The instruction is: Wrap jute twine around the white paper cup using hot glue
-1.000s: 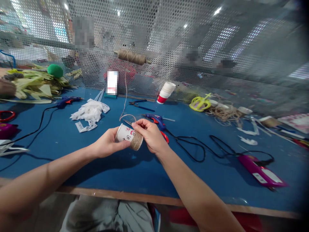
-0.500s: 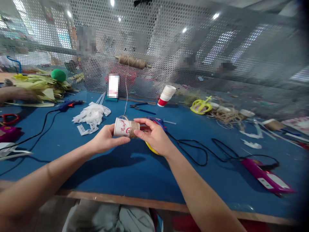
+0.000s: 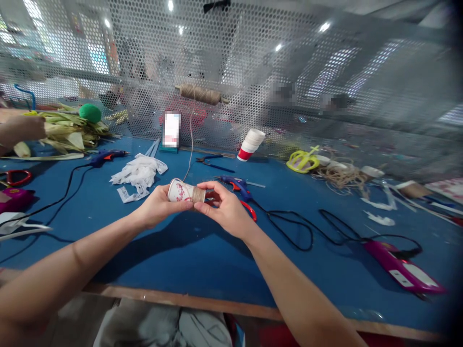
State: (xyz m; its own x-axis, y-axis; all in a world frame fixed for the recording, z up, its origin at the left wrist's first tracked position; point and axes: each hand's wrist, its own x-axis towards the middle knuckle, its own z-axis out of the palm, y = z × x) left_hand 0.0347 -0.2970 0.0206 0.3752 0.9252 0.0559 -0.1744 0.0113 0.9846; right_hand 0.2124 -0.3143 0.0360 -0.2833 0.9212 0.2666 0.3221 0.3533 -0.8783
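Observation:
Held sideways above the table is a white paper cup (image 3: 178, 191) with a red floral print, its narrower right end wrapped in brown twine (image 3: 198, 194). My left hand (image 3: 158, 208) is closed around the cup's wide end, thumb along its near side. At the wrapped end, my right hand (image 3: 226, 209) pinches the cup and twine between thumb and fingers. A loose strand runs from the cup up to a twine spool (image 3: 199, 94) on a rod at the mesh. Behind my right hand lie a blue glue gun (image 3: 238, 185) and a red loop handle (image 3: 249, 210), partly hidden.
White lace (image 3: 139, 176) lies left of the cup, with another glue gun (image 3: 104, 156) beyond. Pliers (image 3: 215, 164), stacked cups (image 3: 250, 144) and a yellow woven piece (image 3: 303, 160) stand farther back. A black cord leads to a purple power strip (image 3: 403, 267). Another person's hand (image 3: 25, 129) is at far left.
The cup and both my hands have shifted slightly left, and the cup has turned a little. More of the red handle shows beside my right hand. The other person's hand has lifted.

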